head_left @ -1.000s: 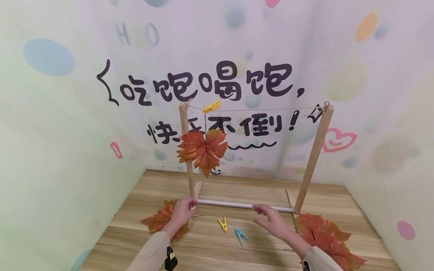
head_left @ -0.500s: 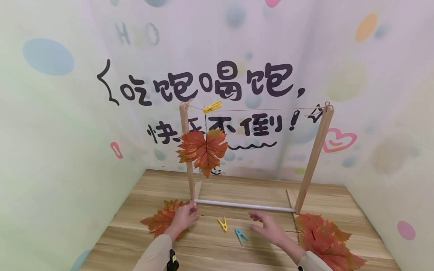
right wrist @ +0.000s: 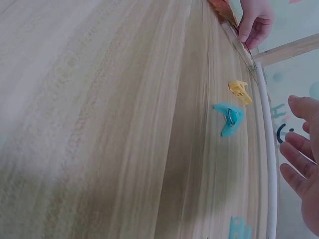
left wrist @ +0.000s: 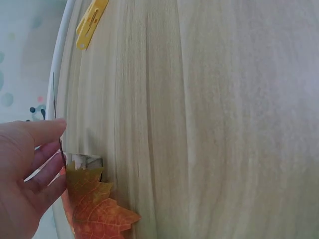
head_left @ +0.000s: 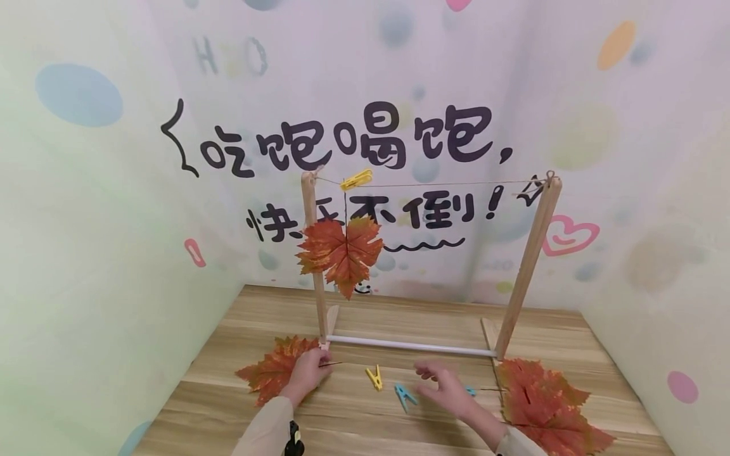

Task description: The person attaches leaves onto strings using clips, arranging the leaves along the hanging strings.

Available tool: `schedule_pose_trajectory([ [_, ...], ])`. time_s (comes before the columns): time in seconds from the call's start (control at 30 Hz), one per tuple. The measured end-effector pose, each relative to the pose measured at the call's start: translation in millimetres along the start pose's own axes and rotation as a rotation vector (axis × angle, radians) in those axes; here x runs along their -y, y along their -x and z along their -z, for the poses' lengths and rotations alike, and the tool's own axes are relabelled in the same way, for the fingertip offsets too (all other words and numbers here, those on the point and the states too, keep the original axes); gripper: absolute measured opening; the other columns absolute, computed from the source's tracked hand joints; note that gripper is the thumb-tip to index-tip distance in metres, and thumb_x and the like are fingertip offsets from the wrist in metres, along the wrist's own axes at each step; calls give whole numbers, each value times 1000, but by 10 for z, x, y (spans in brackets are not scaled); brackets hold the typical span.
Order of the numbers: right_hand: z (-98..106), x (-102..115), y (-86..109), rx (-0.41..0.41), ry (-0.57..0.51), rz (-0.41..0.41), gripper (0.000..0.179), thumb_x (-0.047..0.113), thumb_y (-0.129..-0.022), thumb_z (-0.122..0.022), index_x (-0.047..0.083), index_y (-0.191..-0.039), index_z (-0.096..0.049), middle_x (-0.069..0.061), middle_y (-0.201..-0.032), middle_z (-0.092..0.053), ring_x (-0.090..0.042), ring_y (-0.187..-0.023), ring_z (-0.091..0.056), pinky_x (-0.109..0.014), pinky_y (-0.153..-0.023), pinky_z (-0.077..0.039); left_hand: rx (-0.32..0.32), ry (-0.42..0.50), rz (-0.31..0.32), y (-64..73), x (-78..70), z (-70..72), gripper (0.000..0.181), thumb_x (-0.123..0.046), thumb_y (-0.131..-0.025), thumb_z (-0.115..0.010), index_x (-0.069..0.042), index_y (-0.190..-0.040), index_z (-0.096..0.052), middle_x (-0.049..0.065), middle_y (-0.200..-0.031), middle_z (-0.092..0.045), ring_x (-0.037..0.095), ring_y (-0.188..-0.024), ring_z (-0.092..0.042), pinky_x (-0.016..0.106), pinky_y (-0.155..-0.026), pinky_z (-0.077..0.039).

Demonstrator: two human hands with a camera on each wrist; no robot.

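Note:
In the head view my left hand (head_left: 310, 375) is at the left artificial maple leaf (head_left: 277, 366) on the table. Its thumb and fingers pinch the thin dark stem (left wrist: 54, 97), seen close up in the left wrist view, with the toothed leaf blade just below. My right hand (head_left: 447, 386) hovers over the table with fingers spread and slightly bent, holding nothing. Left of it lie a blue clothespin (head_left: 405, 398) and a yellow clothespin (head_left: 374, 377). Another blue clothespin (head_left: 470, 391) is partly hidden behind the right hand.
A wooden frame with a left post (head_left: 319, 297), right post (head_left: 527, 272) and white bottom rod (head_left: 410, 346) stands behind the hands. From its string (head_left: 445, 184) hangs a leaf (head_left: 342, 253) by a yellow clothespin (head_left: 357, 180). More leaves (head_left: 547, 405) lie at right.
My left hand has come down from the frame's left foot to the leaf stem. The right hand has drawn back from the white rod and shifted slightly left, uncovering a blue clothespin.

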State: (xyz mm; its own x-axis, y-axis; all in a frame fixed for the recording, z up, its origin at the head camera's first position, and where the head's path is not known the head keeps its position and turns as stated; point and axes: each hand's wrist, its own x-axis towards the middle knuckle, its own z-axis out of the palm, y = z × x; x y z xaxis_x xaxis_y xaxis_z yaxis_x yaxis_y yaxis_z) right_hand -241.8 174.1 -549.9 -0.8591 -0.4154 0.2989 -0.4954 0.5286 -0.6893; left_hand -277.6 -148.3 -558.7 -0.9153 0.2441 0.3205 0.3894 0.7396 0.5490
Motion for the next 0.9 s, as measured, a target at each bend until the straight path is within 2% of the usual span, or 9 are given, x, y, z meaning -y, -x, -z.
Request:
schedule_pose_trajectory([
  [0.1,-23,15,4,4,-15,-7,36,12,-80,-68,-3,-112,-58,-9,-98,-63,-28,-85,-60,-37,-70,-50,-13,-24,-26,10,19,-15,11,2,-70,-72,-5,-75,-66,2,-70,-64,15,-65,-58,27,-59,-47],
  [0.23,-59,28,17,-3,-25,4,36,9,-79,-68,-5,-110,-57,-10,-96,-64,-31,-83,-61,-39,-69,-50,-8,-40,-26,21,23,-1,11,3,-71,-71,-6,-77,-68,1,-71,-65,13,-65,-58,26,-58,-47],
  [0.33,-96,24,21,2,-12,-5,36,9,-79,-69,-4,-111,-58,-10,-96,-64,-29,-83,-61,-35,-69,-50,-15,-35,-46,24,13,24,10,4,-71,-71,-5,-76,-69,2,-71,-65,14,-65,-59,27,-59,-47],
  [0.47,-152,28,27,7,7,-48,38,13,-78,-70,-3,-111,-58,-12,-97,-64,-27,-84,-60,-32,-70,-49,-60,-23,-97,8,-13,72,9,6,-69,-71,-2,-73,-69,5,-71,-66,19,-66,-60,29,-60,-49],
  [0.57,-197,31,39,-7,38,-68,38,15,-78,-71,-3,-109,-59,-14,-96,-64,-26,-83,-59,-32,-69,-49,-77,-13,-106,-28,-43,129,10,7,-69,-70,-2,-73,-69,6,-71,-66,20,-66,-61,28,-60,-49],
  [0.7,-257,28,62,-31,82,-68,36,15,-77,-71,-3,-106,-60,-14,-96,-63,-24,-82,-59,-32,-70,-49,-26,38,-87,-93,-139,251,10,7,-71,-69,-3,-74,-69,5,-71,-65,17,-67,-60,25,-60,-49],
  [0.9,-326,17,108,-22,102,-100,39,16,-75,-72,-3,-107,-59,-13,-99,-63,-25,-86,-59,-36,-72,-51,73,98,-58,-164,-383,456,10,4,-75,-67,-5,-78,-69,2,-73,-64,13,-69,-58,25,-62,-49],
])
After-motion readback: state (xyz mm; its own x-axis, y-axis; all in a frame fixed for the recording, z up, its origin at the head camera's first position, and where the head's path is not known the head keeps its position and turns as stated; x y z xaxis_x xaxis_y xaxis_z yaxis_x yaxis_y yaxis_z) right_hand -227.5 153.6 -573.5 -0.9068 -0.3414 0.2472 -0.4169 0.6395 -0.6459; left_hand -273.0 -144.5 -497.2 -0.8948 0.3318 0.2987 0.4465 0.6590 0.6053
